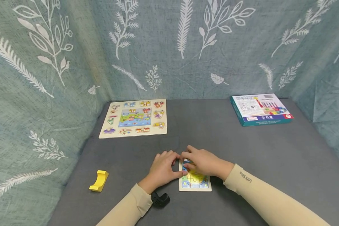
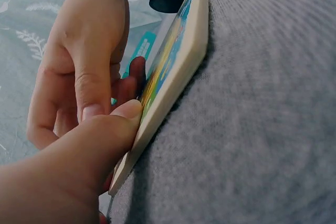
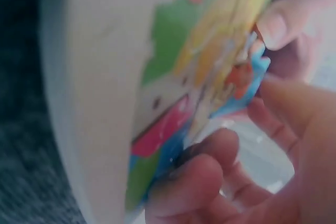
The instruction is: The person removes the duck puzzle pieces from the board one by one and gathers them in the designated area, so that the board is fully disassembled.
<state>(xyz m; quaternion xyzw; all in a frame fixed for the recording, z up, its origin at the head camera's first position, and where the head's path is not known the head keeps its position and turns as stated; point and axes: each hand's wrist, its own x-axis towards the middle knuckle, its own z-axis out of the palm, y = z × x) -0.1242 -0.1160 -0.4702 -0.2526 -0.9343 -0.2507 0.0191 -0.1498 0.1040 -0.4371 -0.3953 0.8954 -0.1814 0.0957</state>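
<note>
A small jigsaw puzzle [image 1: 195,185] with a pale wooden frame and a yellow and blue picture lies in front of me. At its left side, my left hand [image 1: 164,168] grips the frame, the thumb [image 2: 128,109] on its edge. Over the upper part of the puzzle, my right hand [image 1: 204,161] pinches a jigsaw piece [image 3: 244,82], blue and orange, which stands tilted up from the picture. The left thumb is close to this piece in the right wrist view. My right fingers hide much of the puzzle's upper half.
A wooden knob puzzle board [image 1: 104,133] lies at the back left. At the back right lies a flat teal and white box [image 1: 248,108]. A yellow curved block [image 1: 99,181] rests at the left on the grey table [image 1: 124,157]. Patterned cloth [image 1: 169,72] hangs behind.
</note>
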